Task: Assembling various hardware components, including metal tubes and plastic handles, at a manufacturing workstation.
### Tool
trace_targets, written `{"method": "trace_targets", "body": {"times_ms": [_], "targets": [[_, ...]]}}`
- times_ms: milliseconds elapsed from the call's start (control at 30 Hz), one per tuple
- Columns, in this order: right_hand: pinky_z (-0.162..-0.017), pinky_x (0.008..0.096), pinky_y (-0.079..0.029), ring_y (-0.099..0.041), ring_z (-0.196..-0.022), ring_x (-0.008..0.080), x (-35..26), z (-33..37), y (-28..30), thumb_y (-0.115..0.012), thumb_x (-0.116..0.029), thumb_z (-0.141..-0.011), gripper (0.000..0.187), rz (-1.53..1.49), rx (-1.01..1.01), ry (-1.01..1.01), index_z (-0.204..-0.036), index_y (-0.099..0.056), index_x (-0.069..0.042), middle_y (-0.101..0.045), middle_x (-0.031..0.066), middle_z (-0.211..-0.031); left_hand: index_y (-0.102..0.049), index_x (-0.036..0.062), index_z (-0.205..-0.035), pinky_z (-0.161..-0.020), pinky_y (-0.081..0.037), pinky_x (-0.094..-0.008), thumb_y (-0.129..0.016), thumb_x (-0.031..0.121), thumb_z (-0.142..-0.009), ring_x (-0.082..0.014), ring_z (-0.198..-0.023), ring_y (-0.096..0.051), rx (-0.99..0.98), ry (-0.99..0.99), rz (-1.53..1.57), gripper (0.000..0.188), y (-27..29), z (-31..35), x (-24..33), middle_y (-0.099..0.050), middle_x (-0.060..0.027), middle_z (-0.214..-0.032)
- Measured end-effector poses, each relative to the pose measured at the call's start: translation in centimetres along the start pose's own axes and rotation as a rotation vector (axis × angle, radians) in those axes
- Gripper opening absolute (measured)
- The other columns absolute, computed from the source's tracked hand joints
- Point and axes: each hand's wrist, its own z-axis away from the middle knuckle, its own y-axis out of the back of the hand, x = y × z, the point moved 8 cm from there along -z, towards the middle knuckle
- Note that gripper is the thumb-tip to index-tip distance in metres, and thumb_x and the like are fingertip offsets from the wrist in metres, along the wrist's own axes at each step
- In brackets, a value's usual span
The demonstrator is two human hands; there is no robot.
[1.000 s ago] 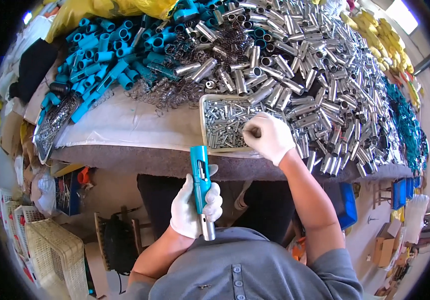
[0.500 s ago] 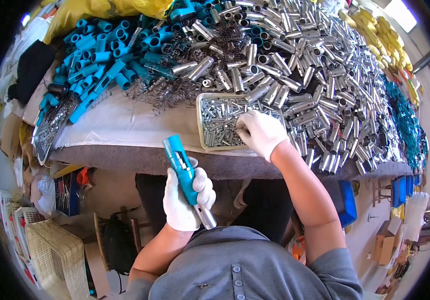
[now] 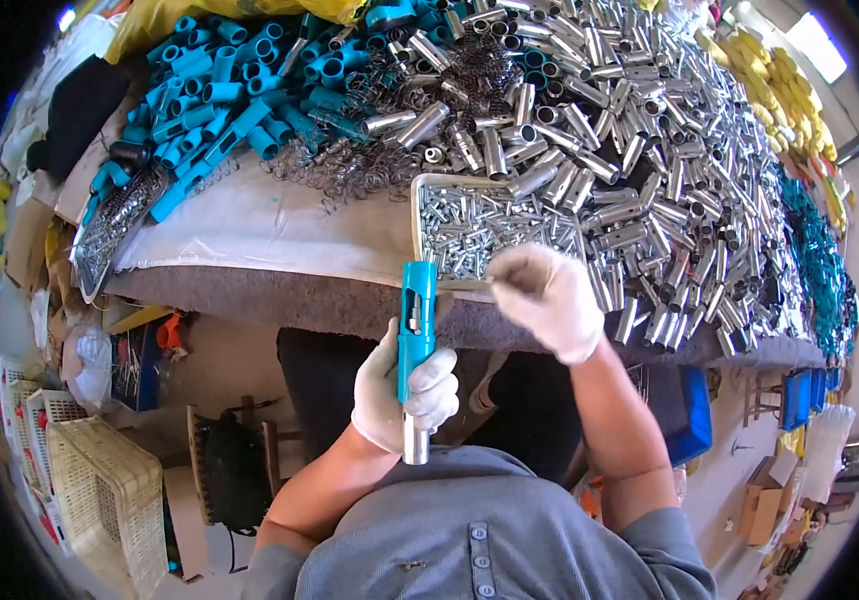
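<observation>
My left hand (image 3: 408,392), in a white glove, is wrapped round a teal plastic tube (image 3: 416,345). A long slot in the tube's side shows a metal piece inside, and a shiny metal end sticks out below my hand. The tube stands almost upright in front of my body. My gloved right hand (image 3: 550,300) is at the near right edge of a cream tray (image 3: 420,225) full of small metal pins (image 3: 465,225). Its thumb and fingertips are pinched together; whatever lies between them is too small and blurred to name.
Steel tubes (image 3: 640,170) are heaped behind and right of the tray. Teal tubes (image 3: 220,90) pile up at the back left, with thin wire springs (image 3: 370,165) between. A grey padded table edge (image 3: 240,300) runs in front. Beige plastic basket (image 3: 100,490) at lower left.
My right hand has lifted out of the pins and come nearer, fingers pinched. My left hand has shifted right and turned the teal tube more upright, up toward the tray's front edge.
</observation>
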Motion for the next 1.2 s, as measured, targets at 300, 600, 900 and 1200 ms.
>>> {"method": "trace_targets", "body": {"times_ms": [300, 600, 900, 1200], "targets": [[-0.08, 0.0251, -0.047, -0.057, -0.086, 0.0091, 2.3, 2.1, -4.2, -0.065, -0.001, -0.082, 0.009, -0.716, -0.21, 0.052, -0.091, -0.063, -0.001, -0.063, 0.0023, -0.092, -0.05, 0.006, -0.11, -0.042, -0.04, -0.0289, -0.025, 0.048, -0.099, -0.0143, -0.045, -0.043, -0.031, 0.149, 0.039, 0.05, 0.1, -2.0, -1.7, -0.046, -0.0036, -0.066], [-0.082, 0.0285, -0.046, -0.06, -0.083, 0.0126, 4.9, 3.1, -4.0, -0.065, -0.003, -0.083, 0.011, -0.84, -0.183, -0.192, -0.093, -0.064, -0.002, -0.064, 0.0037, -0.093, -0.048, 0.0088, -0.112, -0.04, -0.038, -0.0279, -0.025, 0.048, -0.099, -0.014, -0.044, -0.041, 0.069, 0.18, -0.016, 0.047, 1.3, -2.6, -2.0, -0.045, -0.004, -0.064], [-0.087, 0.0356, -0.047, -0.064, -0.091, 0.0249, 5.3, 5.1, -8.0, -0.058, -0.019, -0.089, 0.027, -1.361, -0.609, -0.336, -0.108, -0.058, -0.001, -0.066, 0.014, -0.098, -0.042, 0.0105, -0.122, -0.042, -0.041, -0.0309, -0.03, 0.058, -0.094, -0.0197, -0.046, -0.046, 0.089, 0.15, -0.343, 0.056, 1.1, -1.8, -2.4, -0.047, -0.009, -0.067], [-0.093, 0.0389, -0.043, -0.059, -0.104, 0.0245, 4.7, 7.1, -8.8, -0.059, -0.026, -0.089, 0.04, -1.366, -0.676, -0.376, -0.122, -0.05, -0.005, -0.062, 0.0114, -0.113, -0.043, 0.013, -0.126, -0.039, -0.04, -0.0305, -0.027, 0.059, -0.094, -0.0179, -0.042, -0.044, -0.009, 0.221, -0.38, 0.058, 0.6, -0.2, -3.4, -0.046, -0.0088, -0.065]]}}
